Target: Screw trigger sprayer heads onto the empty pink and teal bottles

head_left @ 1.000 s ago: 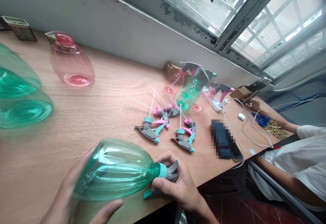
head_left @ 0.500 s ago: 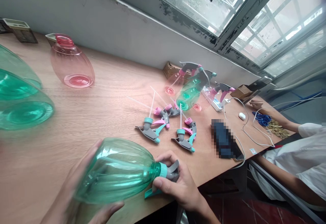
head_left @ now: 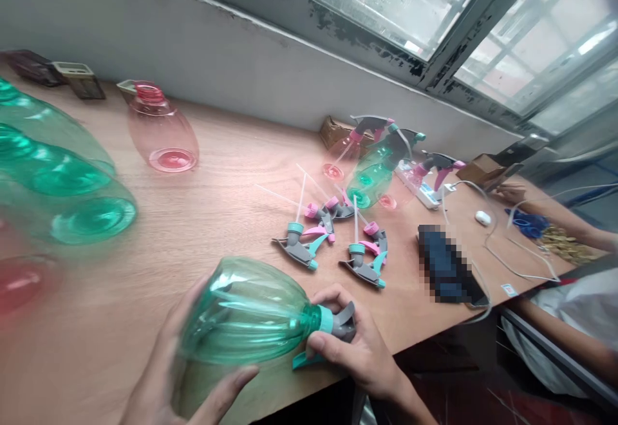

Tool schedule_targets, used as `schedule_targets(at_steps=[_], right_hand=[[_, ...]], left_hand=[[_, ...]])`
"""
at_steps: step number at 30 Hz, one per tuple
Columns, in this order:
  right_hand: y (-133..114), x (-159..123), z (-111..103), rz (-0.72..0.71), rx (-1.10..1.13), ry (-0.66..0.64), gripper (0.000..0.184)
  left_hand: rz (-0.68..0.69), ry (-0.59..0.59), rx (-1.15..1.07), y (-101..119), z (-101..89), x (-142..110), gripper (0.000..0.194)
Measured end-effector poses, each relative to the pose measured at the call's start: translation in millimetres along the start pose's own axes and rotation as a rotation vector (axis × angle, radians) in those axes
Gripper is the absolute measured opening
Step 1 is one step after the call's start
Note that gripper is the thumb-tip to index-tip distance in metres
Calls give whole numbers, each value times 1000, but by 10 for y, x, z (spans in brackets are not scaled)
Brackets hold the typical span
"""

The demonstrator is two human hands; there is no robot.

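Observation:
A green, clear spray bottle (head_left: 246,315) lies on its side in my hands, above the table's near edge. My left hand (head_left: 154,367) is wrapped round its wide base end, thumb on the near side. At the neck, my right hand (head_left: 364,348) grips the grey and teal spray head (head_left: 342,323), with fingers and thumb around the teal collar. A dip tube shows faintly inside the bottle. Just beyond it, several loose trigger spray heads lie on the table, among them a teal one (head_left: 294,245) and a second teal one (head_left: 364,267), with pink ones beside them.
Green bottles (head_left: 91,219) without heads stand left, beside a red bottle (head_left: 164,129). Bottles with spray heads (head_left: 371,174) stand near the wall. Rightward are a power strip (head_left: 425,193), a blurred-out dark object (head_left: 444,264), white cables and another person's arm (head_left: 570,219).
The view has swung left, so the scene sits further right and more bottles show at the left. Both hands keep their hold on the green spray bottle.

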State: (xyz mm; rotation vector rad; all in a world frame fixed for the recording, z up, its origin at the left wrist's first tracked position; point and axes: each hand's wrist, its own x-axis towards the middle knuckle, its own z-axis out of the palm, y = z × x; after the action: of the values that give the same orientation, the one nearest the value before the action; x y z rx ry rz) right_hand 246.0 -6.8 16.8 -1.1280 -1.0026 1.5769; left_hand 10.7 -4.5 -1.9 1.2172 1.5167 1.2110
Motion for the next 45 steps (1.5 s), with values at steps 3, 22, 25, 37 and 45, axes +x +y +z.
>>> schedule_targets(at_steps=[3, 22, 25, 37, 45], right_hand=[[19, -48, 5, 6, -20, 46, 41], [-30, -142, 81, 88, -202, 237, 44], [-43, -124, 91, 103, -223, 254, 46], [-93, -101, 184, 94, -174, 289, 49], [-106, -72, 176, 86, -126, 260, 50]], left_hand=[[-27, -42, -30, 87, -10, -41, 99], [-43, -245, -67, 251, -133, -53, 92], [-81, -233, -100, 269, -116, -77, 92], [-110, -264, -192, 283, -129, -68, 91], [-102, -272, -142, 282, -149, -70, 85]])
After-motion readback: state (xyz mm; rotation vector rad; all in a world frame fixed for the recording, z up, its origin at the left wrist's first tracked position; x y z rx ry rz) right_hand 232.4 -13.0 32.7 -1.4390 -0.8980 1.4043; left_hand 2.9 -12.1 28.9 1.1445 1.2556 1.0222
